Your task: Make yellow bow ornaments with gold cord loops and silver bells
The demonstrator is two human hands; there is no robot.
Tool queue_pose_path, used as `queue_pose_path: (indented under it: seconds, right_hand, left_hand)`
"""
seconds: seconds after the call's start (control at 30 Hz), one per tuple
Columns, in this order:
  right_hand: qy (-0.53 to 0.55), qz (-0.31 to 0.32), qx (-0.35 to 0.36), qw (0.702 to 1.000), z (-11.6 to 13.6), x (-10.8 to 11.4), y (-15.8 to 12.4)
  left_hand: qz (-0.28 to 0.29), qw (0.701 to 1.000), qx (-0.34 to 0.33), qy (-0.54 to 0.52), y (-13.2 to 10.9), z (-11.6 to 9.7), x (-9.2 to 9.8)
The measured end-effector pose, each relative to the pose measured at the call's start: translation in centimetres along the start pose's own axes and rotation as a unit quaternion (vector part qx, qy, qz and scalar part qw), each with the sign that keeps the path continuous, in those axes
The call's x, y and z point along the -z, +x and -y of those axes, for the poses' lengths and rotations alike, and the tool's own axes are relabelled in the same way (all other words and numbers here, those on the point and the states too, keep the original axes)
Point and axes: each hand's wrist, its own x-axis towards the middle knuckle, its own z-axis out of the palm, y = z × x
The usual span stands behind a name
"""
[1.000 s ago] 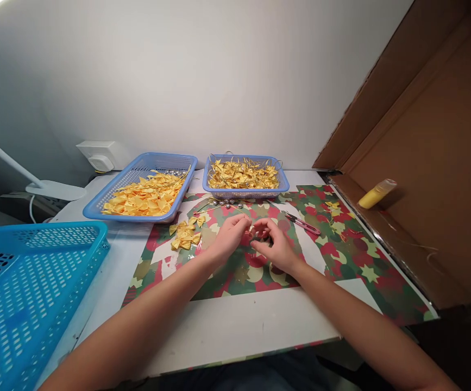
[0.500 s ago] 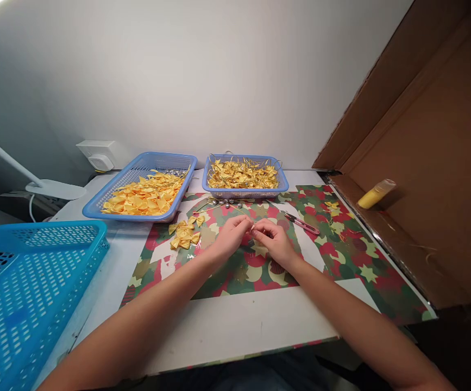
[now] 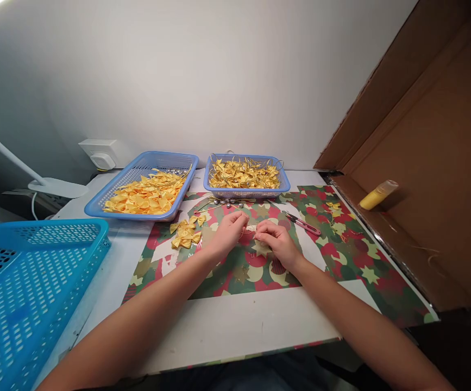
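Observation:
Over the patterned sheet [image 3: 235, 277], my left hand [image 3: 231, 232] and my right hand [image 3: 276, 242] face each other a short way apart, each with its fingers pinched. A thin gold cord [image 3: 248, 233] runs across the gap between my fingertips; anything smaller in them is too fine to make out. Several yellow ribbon bows [image 3: 186, 233] lie left of my left hand. Just beyond my hands are several small silver bells [image 3: 227, 203] and loose cords. A pink and black utility knife [image 3: 303, 223] rests to the right of my right hand.
A blue basket of yellow bows [image 3: 92, 209] stands at back left, another with corded bows [image 3: 246, 192] at back centre. A larger turquoise basket [image 3: 100, 239] is at the left, near a white lamp [image 3: 58, 187]. Cardboard [image 3: 422, 163] and a yellow-filled tube [image 3: 378, 195] stand right.
My hands were together at the fingertips and have now drawn slightly apart, with the thin cord showing between them. The things on the table have stayed put.

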Motion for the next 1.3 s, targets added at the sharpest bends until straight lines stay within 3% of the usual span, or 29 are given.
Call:
queue_pose_path:
  seconds: [0.37,0.63,0.87,1.13,1.3]
  right_hand:
    - [0.026,-0.012,-0.013,1.000,-0.7,0.2,0.0]
    - [0.030,-0.017,-0.022,0.999,-0.7,0.3,-0.1]
    - [0.038,-0.021,-0.034,0.998,-0.7,0.4,-0.1]
    - [0.077,-0.036,-0.068,0.994,-0.4,0.2,0.0]
    - [0.145,-0.057,-0.127,0.980,0.2,0.3,0.1]
  left_hand:
    - [-0.018,1.000,0.003,0.018,0.2,0.5,0.0]
    - [-0.092,0.995,-0.015,0.034,0.6,0.3,0.6]
    - [-0.115,0.992,-0.009,0.042,1.1,0.5,1.0]
    - [-0.078,0.996,0.022,0.039,1.4,0.8,1.3]
    - [-0.046,0.997,0.024,0.060,1.4,1.1,1.3]
